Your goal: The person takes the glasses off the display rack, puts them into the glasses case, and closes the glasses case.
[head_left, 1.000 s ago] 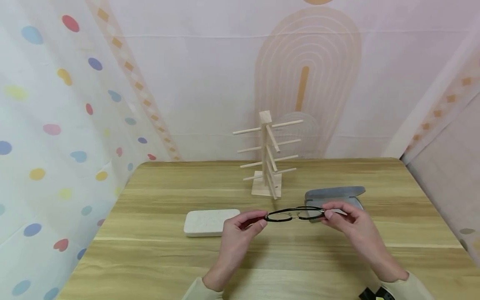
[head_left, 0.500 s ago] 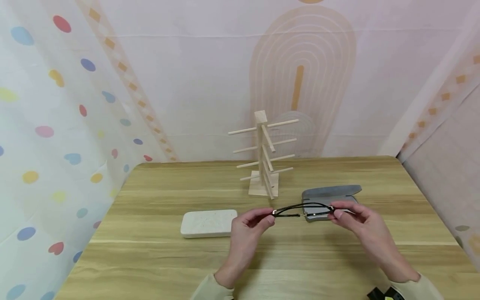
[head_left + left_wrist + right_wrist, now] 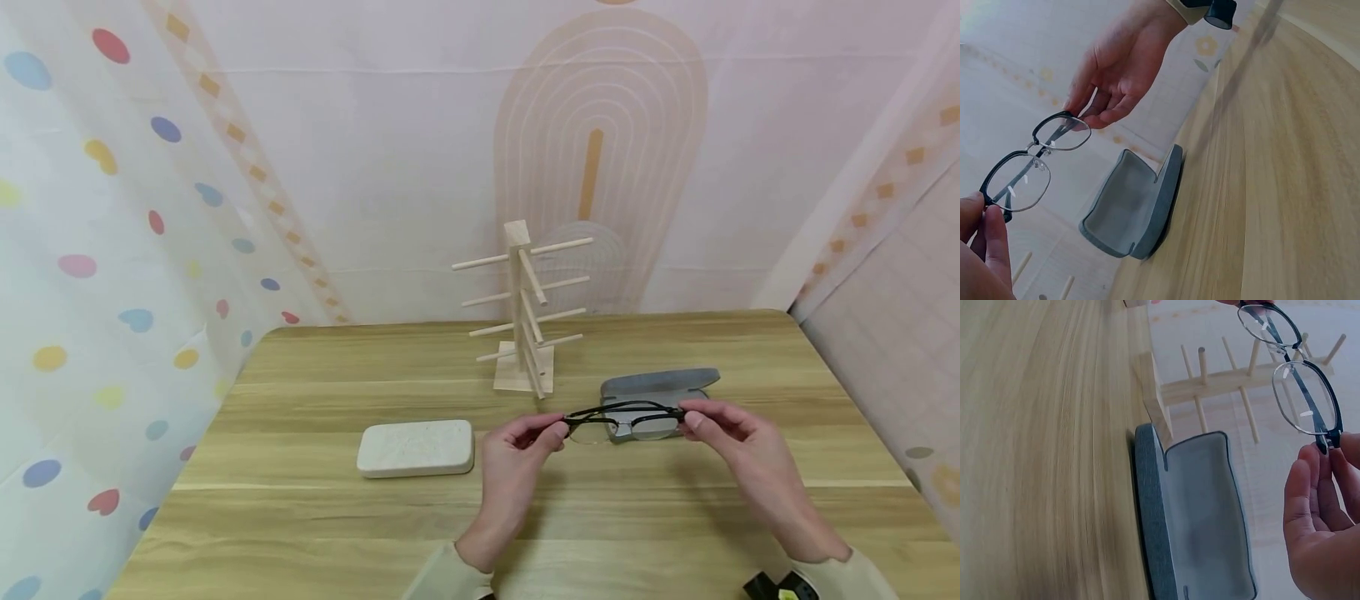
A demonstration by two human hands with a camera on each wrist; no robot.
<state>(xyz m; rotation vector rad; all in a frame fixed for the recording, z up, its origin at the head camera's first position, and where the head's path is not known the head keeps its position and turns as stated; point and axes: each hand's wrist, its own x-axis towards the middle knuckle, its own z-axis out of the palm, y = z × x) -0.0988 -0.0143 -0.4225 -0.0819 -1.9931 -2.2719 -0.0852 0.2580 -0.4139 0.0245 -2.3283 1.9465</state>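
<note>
Black half-rim eyeglasses [image 3: 626,410] with clear lenses are held up above the table between both hands, their temples folded behind the lenses. My left hand [image 3: 513,467] pinches one end of the frame by the hinge. The other end is pinched between thumb and fingers of my right hand [image 3: 750,467]. Just behind the glasses lies a grey glasses case [image 3: 660,383] with its lid raised; the right wrist view shows its grey interior [image 3: 1204,506] with nothing in it. A closed white glasses case [image 3: 416,448] rests to the left of my left hand.
A wooden rack [image 3: 519,300] with several pegs stands at the back of the wooden table [image 3: 315,517]; its pegs carry nothing. A patterned curtain [image 3: 405,167] hangs behind the table and along the left side.
Both hands have shifted to the right with the eyeglasses, which have tilted so the lenses show below the black brow. Both cases and the rack stay in place as the view shifts slightly.
</note>
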